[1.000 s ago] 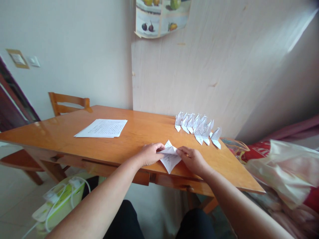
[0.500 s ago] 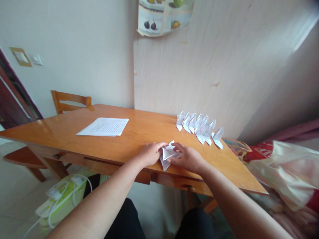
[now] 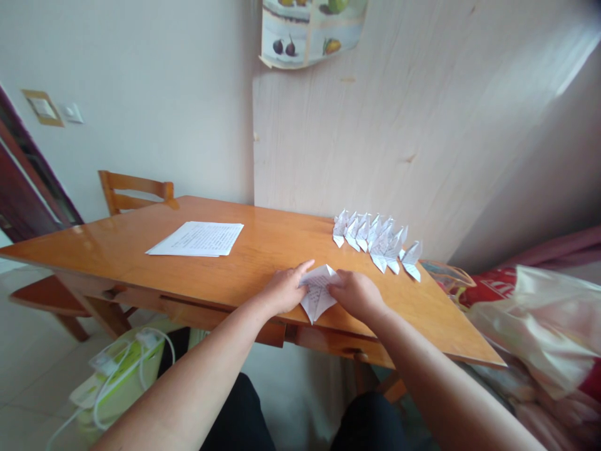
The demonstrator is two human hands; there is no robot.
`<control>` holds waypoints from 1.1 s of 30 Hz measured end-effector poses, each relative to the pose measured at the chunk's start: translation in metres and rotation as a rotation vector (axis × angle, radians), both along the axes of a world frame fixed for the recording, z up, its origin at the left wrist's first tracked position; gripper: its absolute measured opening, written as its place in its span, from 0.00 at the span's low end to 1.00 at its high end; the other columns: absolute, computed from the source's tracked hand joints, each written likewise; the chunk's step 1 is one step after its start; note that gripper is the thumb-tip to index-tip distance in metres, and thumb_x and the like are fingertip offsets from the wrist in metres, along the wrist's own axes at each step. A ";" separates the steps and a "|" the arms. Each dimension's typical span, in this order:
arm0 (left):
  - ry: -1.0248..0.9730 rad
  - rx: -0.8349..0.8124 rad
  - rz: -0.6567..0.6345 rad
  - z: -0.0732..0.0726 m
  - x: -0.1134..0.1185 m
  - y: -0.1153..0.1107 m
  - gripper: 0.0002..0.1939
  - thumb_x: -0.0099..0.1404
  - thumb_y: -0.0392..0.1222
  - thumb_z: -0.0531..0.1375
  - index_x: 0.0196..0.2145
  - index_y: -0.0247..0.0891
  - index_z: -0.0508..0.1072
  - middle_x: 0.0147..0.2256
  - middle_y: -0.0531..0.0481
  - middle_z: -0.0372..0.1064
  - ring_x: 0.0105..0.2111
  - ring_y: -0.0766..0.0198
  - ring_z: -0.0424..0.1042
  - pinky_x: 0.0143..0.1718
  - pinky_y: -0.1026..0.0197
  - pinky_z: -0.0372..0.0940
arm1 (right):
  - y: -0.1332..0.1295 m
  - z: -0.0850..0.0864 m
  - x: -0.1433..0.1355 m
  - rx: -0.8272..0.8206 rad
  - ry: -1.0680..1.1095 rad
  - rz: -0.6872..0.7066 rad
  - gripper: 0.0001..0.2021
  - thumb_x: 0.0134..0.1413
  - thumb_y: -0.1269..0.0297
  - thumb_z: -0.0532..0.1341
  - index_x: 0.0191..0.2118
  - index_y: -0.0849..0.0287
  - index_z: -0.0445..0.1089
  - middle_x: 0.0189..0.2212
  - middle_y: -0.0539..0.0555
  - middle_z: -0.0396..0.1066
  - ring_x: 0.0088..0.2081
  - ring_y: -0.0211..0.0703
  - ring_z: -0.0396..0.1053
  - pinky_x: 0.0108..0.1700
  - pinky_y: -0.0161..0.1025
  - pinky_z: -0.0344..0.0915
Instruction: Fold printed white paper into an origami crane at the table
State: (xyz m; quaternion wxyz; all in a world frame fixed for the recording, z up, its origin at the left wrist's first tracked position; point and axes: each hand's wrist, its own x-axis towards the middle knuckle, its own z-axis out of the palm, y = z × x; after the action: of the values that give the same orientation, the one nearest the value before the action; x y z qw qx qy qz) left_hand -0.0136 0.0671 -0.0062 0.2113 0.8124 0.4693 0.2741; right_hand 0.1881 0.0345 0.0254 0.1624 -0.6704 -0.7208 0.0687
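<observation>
At nine o'clock from my hands a stack of printed sheets (image 3: 196, 238) lies flat on the wooden table (image 3: 263, 257), well apart from where I work, with a wooden chair (image 3: 136, 191) behind the far corner. My left hand (image 3: 283, 291) rests on the table near the front edge, fingers spread flat and pressing the left side of the folded paper (image 3: 318, 293); nothing is pinched inside it. The paper sits between my hands, its lower point reaching towards six o'clock, close to the table edge. My right hand (image 3: 355, 293) lies on its right side with the fingers curled over the flap, though I cannot tell whether they pinch it or only press. At one o'clock a row of finished paper folds (image 3: 375, 241) stands near the wall. I judge the main risk is the paper sliding on the glossy surface if one hand presses harder than the other, so the crease goes crooked. Being so near the edge, it could also slip off onto my lap.
</observation>
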 end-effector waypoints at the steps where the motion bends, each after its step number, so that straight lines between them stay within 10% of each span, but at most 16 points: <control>1: -0.007 -0.007 -0.008 0.000 0.000 0.000 0.35 0.65 0.38 0.57 0.68 0.46 0.56 0.59 0.45 0.68 0.56 0.52 0.70 0.56 0.53 0.63 | 0.001 -0.001 0.000 -0.002 0.000 -0.018 0.09 0.57 0.60 0.58 0.37 0.56 0.74 0.34 0.56 0.77 0.37 0.48 0.73 0.33 0.37 0.56; 15: -0.458 -0.210 0.001 -0.002 -0.010 0.011 0.22 0.72 0.48 0.49 0.59 0.37 0.65 0.59 0.42 0.68 0.58 0.57 0.67 0.59 0.56 0.61 | 0.007 -0.007 0.004 -0.007 0.011 -0.039 0.11 0.57 0.57 0.59 0.37 0.57 0.75 0.34 0.57 0.78 0.36 0.49 0.74 0.32 0.38 0.57; 33: -0.196 -0.088 -0.094 -0.007 -0.004 0.017 0.14 0.69 0.43 0.52 0.42 0.41 0.77 0.44 0.48 0.78 0.44 0.56 0.74 0.47 0.58 0.67 | 0.012 -0.009 0.008 -0.004 0.028 -0.033 0.15 0.59 0.54 0.59 0.42 0.56 0.77 0.34 0.58 0.79 0.36 0.50 0.75 0.33 0.38 0.58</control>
State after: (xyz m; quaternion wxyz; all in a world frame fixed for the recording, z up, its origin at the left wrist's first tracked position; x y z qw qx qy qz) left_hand -0.0179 0.0841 -0.0133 0.3040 0.7929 0.4192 0.3211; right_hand 0.1959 0.0468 0.0163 0.1724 -0.6814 -0.7072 0.0768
